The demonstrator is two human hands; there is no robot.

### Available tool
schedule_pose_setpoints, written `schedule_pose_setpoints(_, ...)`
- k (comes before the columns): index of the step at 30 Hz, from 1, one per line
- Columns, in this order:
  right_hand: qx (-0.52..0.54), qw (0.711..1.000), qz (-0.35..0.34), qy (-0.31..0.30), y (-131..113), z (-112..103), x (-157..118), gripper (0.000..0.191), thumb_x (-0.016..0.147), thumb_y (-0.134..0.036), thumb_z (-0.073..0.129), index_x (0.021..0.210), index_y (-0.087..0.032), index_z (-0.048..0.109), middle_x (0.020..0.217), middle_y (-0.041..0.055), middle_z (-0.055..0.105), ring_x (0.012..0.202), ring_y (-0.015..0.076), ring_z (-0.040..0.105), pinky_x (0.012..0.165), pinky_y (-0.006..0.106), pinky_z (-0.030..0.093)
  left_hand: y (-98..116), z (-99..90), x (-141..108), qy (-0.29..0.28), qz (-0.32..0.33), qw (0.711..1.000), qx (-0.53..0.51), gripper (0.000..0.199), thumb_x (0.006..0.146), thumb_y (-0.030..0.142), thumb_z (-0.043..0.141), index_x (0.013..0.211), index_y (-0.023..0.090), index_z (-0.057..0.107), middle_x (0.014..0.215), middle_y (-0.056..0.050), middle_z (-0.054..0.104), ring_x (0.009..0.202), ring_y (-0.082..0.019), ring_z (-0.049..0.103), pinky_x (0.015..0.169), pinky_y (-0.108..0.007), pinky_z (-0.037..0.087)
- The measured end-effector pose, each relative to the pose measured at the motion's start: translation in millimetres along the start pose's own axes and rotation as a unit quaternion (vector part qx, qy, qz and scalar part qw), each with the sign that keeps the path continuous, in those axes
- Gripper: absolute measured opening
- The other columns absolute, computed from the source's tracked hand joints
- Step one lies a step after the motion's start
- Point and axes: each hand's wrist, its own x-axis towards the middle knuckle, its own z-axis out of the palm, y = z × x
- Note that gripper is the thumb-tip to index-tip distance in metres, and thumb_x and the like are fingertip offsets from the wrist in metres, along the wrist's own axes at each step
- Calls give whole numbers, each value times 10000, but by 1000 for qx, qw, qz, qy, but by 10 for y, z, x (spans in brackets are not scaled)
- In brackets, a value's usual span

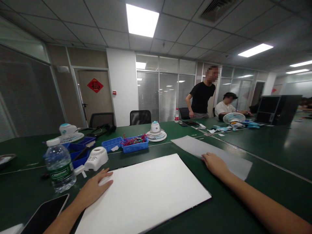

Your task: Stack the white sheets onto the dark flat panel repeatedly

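Note:
A large white sheet or board [148, 195] with a thin dark edge lies on the green table in front of me. My left hand [95, 188] rests on its upper left edge, thumb and fingers apart. To the right, a translucent whitish sheet [226, 161] lies at a slant on the table. My right hand [215, 165] is at the near left edge of that sheet, its fingers bent close together over the edge; whether they pinch it is hard to see.
Left stand a water bottle [60, 169], a phone [46, 213] and a white plastic housing [97, 158]. Beyond are a blue tray [135, 148] of red wires and small fans [156, 133]. Two people [202, 97] are across the table; a black computer case [278, 109] stands right.

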Motion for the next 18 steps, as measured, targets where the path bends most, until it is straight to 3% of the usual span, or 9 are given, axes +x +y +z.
schedule_pose_setpoints(8,60,988,-9,143,-257,-320,-138,402,1024,-340,292,1152,-129,610,1126,157,654,1026,256,611,927,400,468,56,-48,-26,8,-10,1000,-22,594,785,584,600,1239,212,692,1494,-103,509,1396,-323,439,1172,-479,307)
schedule_pose_setpoints(10,104,976,-77,176,-378,-380,-217,366,1024,-343,321,1169,-150,596,1154,136,649,1052,231,610,963,383,465,67,-60,-37,10,-9,999,-31,603,776,587,606,1233,203,694,1487,-112,517,1400,-323,433,1175,-482,299)
schedule_pose_setpoints(12,159,949,-200,187,-544,-428,-320,308,1017,-309,370,1182,-173,592,1174,118,651,1103,215,599,997,376,456,80,-73,-46,9,-12,999,-36,603,772,587,608,1230,204,696,1484,-117,518,1402,-319,432,1179,-484,290)
schedule_pose_setpoints(15,198,897,-375,122,-879,-530,-498,272,1012,-243,396,1189,-197,598,1166,100,666,1105,202,601,980,380,465,102,-88,-57,10,-16,999,-41,594,765,578,615,1223,210,700,1483,-119,519,1401,-317,435,1186,-485,273)
schedule_pose_setpoints(18,196,866,-460,10,-1214,-688,-652,274,1010,-270,420,1201,-214,607,1143,84,680,1048,196,617,932,380,480,112,-96,-61,14,-13,998,-55,596,783,601,585,1203,198,712,1483,-120,517,1398,-323,437,1182,-486,279)
